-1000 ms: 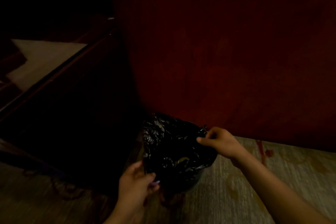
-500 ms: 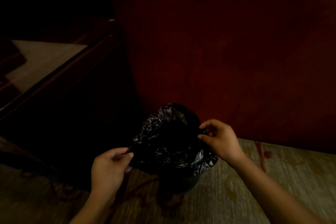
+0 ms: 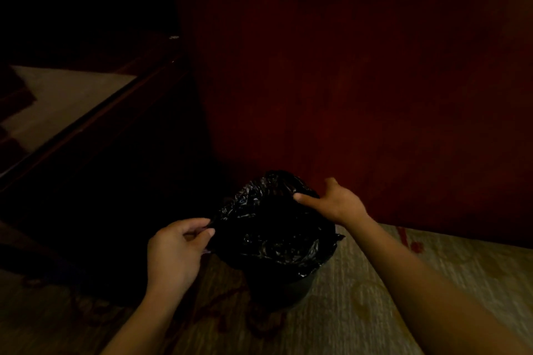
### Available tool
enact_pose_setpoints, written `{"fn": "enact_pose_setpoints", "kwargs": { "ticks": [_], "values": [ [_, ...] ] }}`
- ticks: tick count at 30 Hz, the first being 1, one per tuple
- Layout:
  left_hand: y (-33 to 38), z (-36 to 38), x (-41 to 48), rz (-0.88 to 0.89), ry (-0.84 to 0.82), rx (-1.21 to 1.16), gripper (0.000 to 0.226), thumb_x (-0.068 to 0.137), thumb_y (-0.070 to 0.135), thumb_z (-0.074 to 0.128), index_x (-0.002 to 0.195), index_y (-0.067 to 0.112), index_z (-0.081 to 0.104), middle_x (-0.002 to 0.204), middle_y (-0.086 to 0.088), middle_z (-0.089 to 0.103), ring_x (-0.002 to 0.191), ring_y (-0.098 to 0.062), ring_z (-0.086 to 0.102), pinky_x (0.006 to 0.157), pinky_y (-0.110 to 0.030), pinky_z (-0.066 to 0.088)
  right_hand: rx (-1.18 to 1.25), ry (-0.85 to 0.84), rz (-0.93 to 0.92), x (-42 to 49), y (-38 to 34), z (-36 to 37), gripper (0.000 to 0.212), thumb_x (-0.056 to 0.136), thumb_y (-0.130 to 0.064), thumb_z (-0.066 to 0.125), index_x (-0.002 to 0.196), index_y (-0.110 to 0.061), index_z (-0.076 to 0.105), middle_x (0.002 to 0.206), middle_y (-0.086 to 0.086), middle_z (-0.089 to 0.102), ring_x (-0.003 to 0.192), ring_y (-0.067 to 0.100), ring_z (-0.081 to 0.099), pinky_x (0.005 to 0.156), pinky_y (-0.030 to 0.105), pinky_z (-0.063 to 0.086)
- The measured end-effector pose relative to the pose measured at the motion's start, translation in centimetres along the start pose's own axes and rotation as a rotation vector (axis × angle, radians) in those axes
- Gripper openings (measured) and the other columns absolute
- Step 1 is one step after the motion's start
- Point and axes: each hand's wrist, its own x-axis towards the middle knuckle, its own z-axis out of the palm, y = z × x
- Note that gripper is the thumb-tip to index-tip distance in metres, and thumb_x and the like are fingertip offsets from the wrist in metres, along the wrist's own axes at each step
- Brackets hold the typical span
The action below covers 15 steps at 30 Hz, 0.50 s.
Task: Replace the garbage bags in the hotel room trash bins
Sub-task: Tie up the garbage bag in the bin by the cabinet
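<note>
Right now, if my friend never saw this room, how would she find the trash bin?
Look for the big dark red wall; where its bottom meets the pale carpet stands a small dark round bin. It is the only thing lined with a crinkly, shiny black bag, whose near edge the left hand pinches while the right hand touches the far side.

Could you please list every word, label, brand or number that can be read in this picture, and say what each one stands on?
None: no text can be read anywhere in this dim view.
The garbage bag, pinched by the left hand and held at its far edge by the right hand, is plain black plastic.
The bin, carpet and red wall show no print; the carpet's red marks look like pattern, not letters.
</note>
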Motion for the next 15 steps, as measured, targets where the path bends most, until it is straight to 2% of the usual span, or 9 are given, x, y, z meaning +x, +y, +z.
{"fn": "enact_pose_setpoints", "kwargs": {
  "ticks": [1,2,3,4,5,7,9,12,15],
  "values": [
    [0.0,-0.2,0.0,0.006,-0.002,0.001,0.018,0.085,0.011,0.075,0.103,0.014,0.075,0.086,0.003,0.072,0.068,-0.003,0.069,0.057,-0.012,0.055,-0.036,-0.076,0.007,0.9,-0.5,0.3,0.102,0.074,-0.076,0.065,0.147,-0.011,0.032,0.135,0.013,0.056,0.112,0.03,0.062,0.07,0.034,0.048],
    [0.0,-0.5,0.1,0.013,-0.001,0.006,0.018,0.085,0.011,0.075,0.103,0.015,0.075,0.086,0.004,0.072,0.069,-0.001,0.069,0.057,-0.013,0.055,-0.103,-0.128,-0.005,1.7,-0.7,0.6,0.08,0.08,-0.062,0.07,0.133,-0.009,0.043,0.123,0.013,0.059,0.1,0.026,0.063,0.064,0.031,0.046],
    [0.0,-0.8,0.1,0.027,0.005,0.024,0.019,0.085,0.011,0.075,0.103,0.015,0.075,0.086,0.006,0.072,0.068,-0.002,0.069,0.056,-0.014,0.055,-0.151,-0.13,-0.026,2.1,-0.7,0.7,0.046,0.087,-0.044,0.071,0.11,-0.009,0.052,0.102,0.01,0.06,0.081,0.02,0.061,0.057,0.029,0.043],
    [0.1,-1.2,0.2,0.036,0.017,0.046,0.019,0.085,0.011,0.075,0.103,0.014,0.076,0.087,0.006,0.072,0.067,-0.004,0.069,0.056,-0.015,0.055,-0.142,-0.085,-0.051,2.5,-0.4,0.6,0.023,0.09,-0.028,0.068,0.091,-0.009,0.055,0.086,0.006,0.059,0.067,0.016,0.057,0.051,0.028,0.042],
    [0.3,-1.7,0.3,0.05,0.033,0.076,0.018,0.085,0.01,0.075,0.103,0.014,0.076,0.088,0.006,0.072,0.067,-0.005,0.069,0.058,-0.015,0.054,-0.102,-0.034,-0.073,2.8,0.1,0.2,0.013,0.091,-0.018,0.065,0.083,-0.01,0.058,0.078,0.004,0.06,0.061,0.016,0.057,0.048,0.029,0.045],
    [0.6,-2.6,0.6,0.12,0.073,0.158,0.018,0.084,0.01,0.075,0.102,0.013,0.076,0.091,0.004,0.071,0.071,-0.004,0.067,0.062,-0.016,0.053,0.068,0.073,-0.093,2.1,0.8,-1.7,0.006,0.092,-0.013,0.065,0.087,-0.014,0.067,0.079,0.006,0.069,0.066,0.022,0.069,0.054,0.034,0.057],
    [0.9,-3.5,1.2,0.241,0.111,0.229,0.017,0.084,0.01,0.076,0.1,0.013,0.077,0.09,0.004,0.071,0.073,-0.007,0.068,0.065,-0.022,0.057,0.2,0.197,-0.108,0.6,1.0,-3.9,0.008,0.094,-0.013,0.063,0.092,-0.019,0.068,0.08,0.005,0.071,0.066,0.025,0.072,0.059,0.039,0.061],
    [2.1,-3.5,2.3,0.422,0.17,0.337,0.015,0.083,0.01,0.077,0.098,0.011,0.078,0.088,0.002,0.072,0.073,-0.014,0.068,0.071,-0.034,0.059,0.142,0.28,-0.156,-0.8,1.4,-5.4,0.01,0.097,-0.02,0.06,0.092,-0.019,0.07,0.074,0.005,0.072,0.061,0.026,0.071,0.059,0.045,0.062],
    [3.7,-2.8,3.7,0.42,0.134,0.331,0.013,0.085,0.012,0.076,0.098,0.012,0.077,0.091,0.0,0.073,0.074,-0.012,0.068,0.072,-0.032,0.059,0.044,0.32,-0.209,-1.6,1.3,-5.4,0.017,0.098,-0.026,0.06,0.098,-0.016,0.074,0.07,0.005,0.071,0.06,0.027,0.069,0.058,0.043,0.059]
  ]
}}
